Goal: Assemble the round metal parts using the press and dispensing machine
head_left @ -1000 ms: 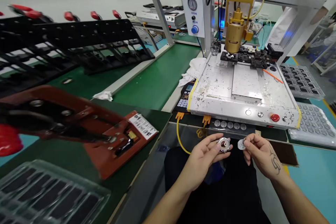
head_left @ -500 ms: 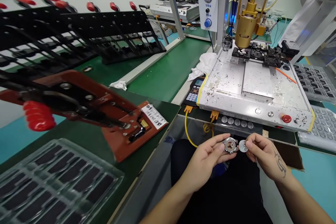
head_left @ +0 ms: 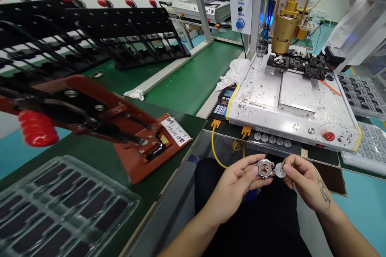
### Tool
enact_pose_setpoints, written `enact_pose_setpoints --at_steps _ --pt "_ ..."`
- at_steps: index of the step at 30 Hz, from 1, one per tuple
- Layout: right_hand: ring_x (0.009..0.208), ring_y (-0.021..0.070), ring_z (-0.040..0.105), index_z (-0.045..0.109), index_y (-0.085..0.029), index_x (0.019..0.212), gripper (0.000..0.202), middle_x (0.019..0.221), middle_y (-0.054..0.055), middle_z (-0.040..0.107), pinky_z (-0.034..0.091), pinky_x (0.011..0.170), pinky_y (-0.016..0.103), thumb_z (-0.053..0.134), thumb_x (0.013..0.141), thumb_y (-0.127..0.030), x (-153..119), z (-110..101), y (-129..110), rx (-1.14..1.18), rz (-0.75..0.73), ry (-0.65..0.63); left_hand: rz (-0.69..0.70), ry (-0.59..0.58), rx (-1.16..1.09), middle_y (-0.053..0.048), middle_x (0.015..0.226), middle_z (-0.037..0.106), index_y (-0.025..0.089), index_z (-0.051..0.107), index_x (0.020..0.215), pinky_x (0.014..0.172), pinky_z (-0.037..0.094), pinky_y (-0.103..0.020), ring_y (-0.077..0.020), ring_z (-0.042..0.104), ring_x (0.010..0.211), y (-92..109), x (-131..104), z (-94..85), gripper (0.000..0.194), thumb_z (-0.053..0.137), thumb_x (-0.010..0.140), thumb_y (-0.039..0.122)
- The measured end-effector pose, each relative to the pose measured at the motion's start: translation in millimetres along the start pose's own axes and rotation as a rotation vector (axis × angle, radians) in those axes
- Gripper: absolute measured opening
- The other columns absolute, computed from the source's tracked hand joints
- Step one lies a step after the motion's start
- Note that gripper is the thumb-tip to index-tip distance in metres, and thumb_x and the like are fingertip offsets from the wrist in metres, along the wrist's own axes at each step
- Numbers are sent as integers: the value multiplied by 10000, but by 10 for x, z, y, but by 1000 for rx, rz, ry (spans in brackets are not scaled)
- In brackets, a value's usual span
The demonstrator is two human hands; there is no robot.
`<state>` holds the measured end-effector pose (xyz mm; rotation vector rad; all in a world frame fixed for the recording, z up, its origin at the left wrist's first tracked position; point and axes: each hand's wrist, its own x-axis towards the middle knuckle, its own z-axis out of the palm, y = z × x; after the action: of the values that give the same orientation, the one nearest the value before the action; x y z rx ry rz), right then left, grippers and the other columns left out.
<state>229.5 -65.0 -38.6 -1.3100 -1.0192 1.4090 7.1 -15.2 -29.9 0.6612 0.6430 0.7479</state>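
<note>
My left hand [head_left: 238, 186] is closed on a round silver watch case [head_left: 265, 168], its ring-shaped opening turned toward me. Between the thumb and fingers of my right hand [head_left: 304, 178] is a thin round disc [head_left: 280, 170], pale with dark printed marks, like a watch case back. The disc's edge is close to the right side of the watch case; whether they touch I cannot tell. Both hands are above my lap, in front of the bench edge.
Ahead stands a white dispensing machine [head_left: 289, 108] with a gold-coloured head [head_left: 283, 34]. At left are a brown toggle-clamp fixture [head_left: 135, 160], a clear tray [head_left: 68, 209] and black clamp racks [head_left: 126, 28]. A keypad controller [head_left: 221, 106] and yellow cables [head_left: 214, 144] lie near the machine.
The view has shifted slightly. My hands keep the watch case and the disc side by side, and the disc is turned a little differently.
</note>
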Motion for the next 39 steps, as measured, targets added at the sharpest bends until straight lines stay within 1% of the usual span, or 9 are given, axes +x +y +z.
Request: enact_pose_setpoints --at_steps 3,10,17,22,28,30,32,36,39 --pt "582 139 491 578 -223 871 305 667 -23 592 360 587 302 682 993 -482 -2 -1 6 -12 -1 8 -1 -1 11 -142 1196 794 168 716 1312 1043 622 -482 -310 750 1140 -7 -5 -10 445 786 936 396" --pt "587 134 490 583 -224 873 281 686 -25 601 362 593 297 677 1003 -455 17 -12 40 8 -13 4 -28 7 -16 -132 1187 801 170 718 1302 988 648 -401 -289 771 1101 -7 1 0 478 822 905 415" --pt "613 146 482 583 -227 873 270 705 -16 588 358 603 308 659 1013 -446 38 -8 38 34 -20 -1 -60 30 -3 -138 1192 798 168 698 1327 983 646 -391 -284 786 1060 -16 1 -8 524 823 898 442" --pt "680 155 492 605 -229 856 259 758 -9 583 391 667 315 662 1013 -427 42 13 16 5 -65 1 -31 24 9 -141 1205 792 165 694 1333 1002 642 -407 -293 776 1089 -23 -4 -12 524 818 903 439" --pt "794 170 501 623 -233 839 254 913 17 590 417 737 313 653 1019 -409 64 36 -29 -26 -112 -1 -14 29 21 -147 1209 791 145 691 1329 1016 638 -437 -306 764 1118 -25 -7 4 508 799 923 430" --pt "850 176 515 624 -237 836 248 944 18 592 427 777 308 650 1022 -399 63 41 -50 -41 -129 -5 -10 28 25 -146 1207 792 142 691 1327 1013 639 -430 -304 760 1128 -16 -12 9 505 793 928 434" --pt "919 186 554 625 -242 849 234 1002 25 624 450 839 313 645 1026 -394 47 46 -69 -58 -139 -10 -10 24 35 -144 1215 791 145 686 1330 1011 640 -421 -300 759 1135 2 -21 18 504 797 926 424" --pt "1106 223 640 607 -256 896 191 1258 49 697 495 976 356 632 1034 -385 -38 63 -92 -83 -167 32 -9 -2 56 -126 1230 793 165 668 1337 1021 631 -388 -279 764 1132 52 -46 49 560 893 841 295" --pt "1204 232 649 597 -268 920 163 1334 51 717 506 1019 371 606 1051 -366 -128 87 -104 -100 -229 66 -11 -4 59 -114 1218 800 170 660 1331 1019 627 -358 -255 775 1106 83 -55 78 595 920 797 212"
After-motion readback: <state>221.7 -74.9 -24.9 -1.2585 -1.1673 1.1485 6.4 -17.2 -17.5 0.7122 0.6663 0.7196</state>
